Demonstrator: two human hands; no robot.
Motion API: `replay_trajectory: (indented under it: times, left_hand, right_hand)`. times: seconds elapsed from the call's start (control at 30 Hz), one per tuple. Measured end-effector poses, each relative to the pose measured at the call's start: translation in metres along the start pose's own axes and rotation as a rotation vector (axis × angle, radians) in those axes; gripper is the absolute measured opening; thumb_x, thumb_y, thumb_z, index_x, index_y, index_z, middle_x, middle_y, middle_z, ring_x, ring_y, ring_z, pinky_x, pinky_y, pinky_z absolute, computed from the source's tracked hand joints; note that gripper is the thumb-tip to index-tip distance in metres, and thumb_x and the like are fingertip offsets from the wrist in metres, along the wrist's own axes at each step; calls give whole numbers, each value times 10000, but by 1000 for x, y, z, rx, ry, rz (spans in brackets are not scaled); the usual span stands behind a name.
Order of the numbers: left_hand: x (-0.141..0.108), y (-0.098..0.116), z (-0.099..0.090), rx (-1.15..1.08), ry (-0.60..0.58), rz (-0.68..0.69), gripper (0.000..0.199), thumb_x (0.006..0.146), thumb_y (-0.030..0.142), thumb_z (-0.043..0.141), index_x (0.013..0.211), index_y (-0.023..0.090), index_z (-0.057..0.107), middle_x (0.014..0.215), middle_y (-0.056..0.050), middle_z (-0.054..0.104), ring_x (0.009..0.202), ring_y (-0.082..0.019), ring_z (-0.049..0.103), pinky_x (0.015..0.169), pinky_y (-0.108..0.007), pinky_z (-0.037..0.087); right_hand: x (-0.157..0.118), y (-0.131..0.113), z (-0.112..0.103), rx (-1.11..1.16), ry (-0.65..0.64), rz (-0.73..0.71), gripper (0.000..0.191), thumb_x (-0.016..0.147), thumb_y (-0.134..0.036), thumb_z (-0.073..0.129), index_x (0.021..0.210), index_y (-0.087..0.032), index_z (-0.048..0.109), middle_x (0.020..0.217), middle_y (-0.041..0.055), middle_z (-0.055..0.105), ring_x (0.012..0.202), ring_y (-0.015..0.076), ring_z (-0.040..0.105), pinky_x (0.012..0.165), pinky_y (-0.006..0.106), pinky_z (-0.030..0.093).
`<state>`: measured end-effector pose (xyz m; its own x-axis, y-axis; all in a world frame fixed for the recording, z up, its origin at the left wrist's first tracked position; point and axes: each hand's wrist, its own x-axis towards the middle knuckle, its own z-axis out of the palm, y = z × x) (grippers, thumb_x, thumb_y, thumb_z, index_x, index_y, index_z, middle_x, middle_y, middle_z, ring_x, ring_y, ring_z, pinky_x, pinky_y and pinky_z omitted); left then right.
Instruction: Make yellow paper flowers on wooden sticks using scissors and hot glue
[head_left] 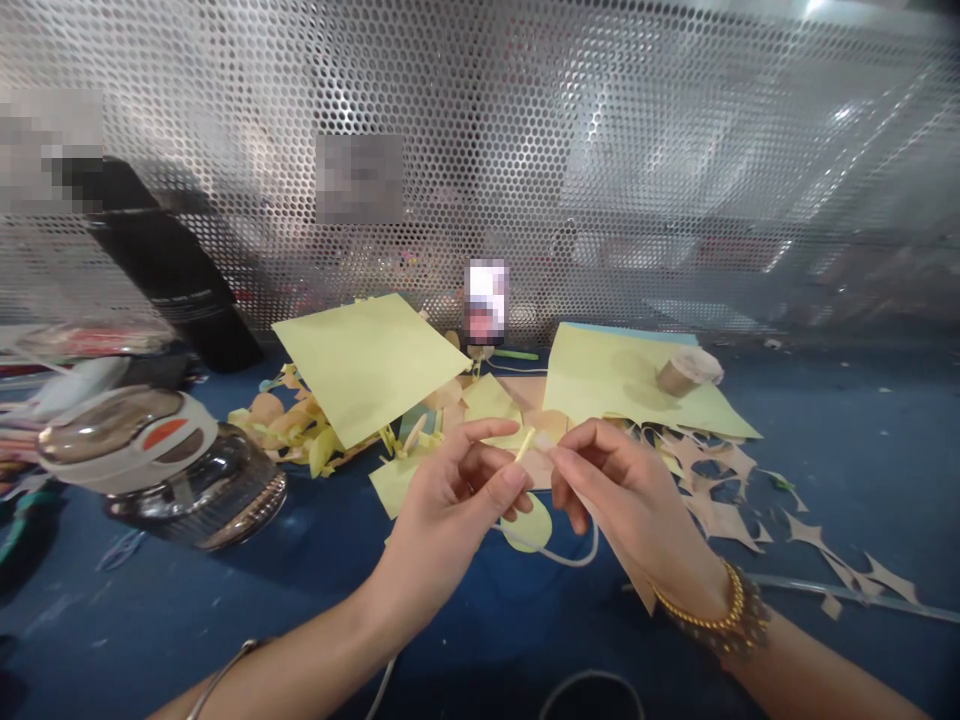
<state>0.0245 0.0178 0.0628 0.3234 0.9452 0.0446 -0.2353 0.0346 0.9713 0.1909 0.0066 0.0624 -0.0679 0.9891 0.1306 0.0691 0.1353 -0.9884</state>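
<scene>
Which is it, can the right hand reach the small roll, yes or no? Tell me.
Probably yes: the small roll sits beyond the right hand with nothing visible between, though that hand seems busy.

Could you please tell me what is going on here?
A person's left hand pinches a narrow, pale yellow strip, apparently paper. The right hand is close beside it; what it holds, if anything, is too blurred to tell. Below the hands is a pale green, rounded paper piece; peach paper offcuts with curved cut-outs lie to the right on the blue table.
</scene>
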Motion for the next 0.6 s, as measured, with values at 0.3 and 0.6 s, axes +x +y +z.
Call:
replay_trajectory:
  times: [0.3, 0.6]
  left_hand:
    - [-1, -4, 0, 38, -12, -23, 236, 818, 293, 635, 1036, 225, 577, 696, 31, 621, 630, -104, 599, 584, -216, 444]
    - [-1, -5, 0, 20, -25, -8, 181, 824, 268, 635, 995, 247, 581, 669, 55, 614, 620, -79, 595, 569, -187, 427]
  right_hand:
    - [-3, -3, 2, -63, -3, -20, 191, 876, -326, 554, 736, -198, 528, 559, -43, 579, 401, 66, 497, 398, 195, 389]
    - [-2, -3, 3, -68, -15, -17, 206, 874, -355, 557, 742, -199, 530, 556, -42, 579, 405, 66, 495, 399, 196, 394]
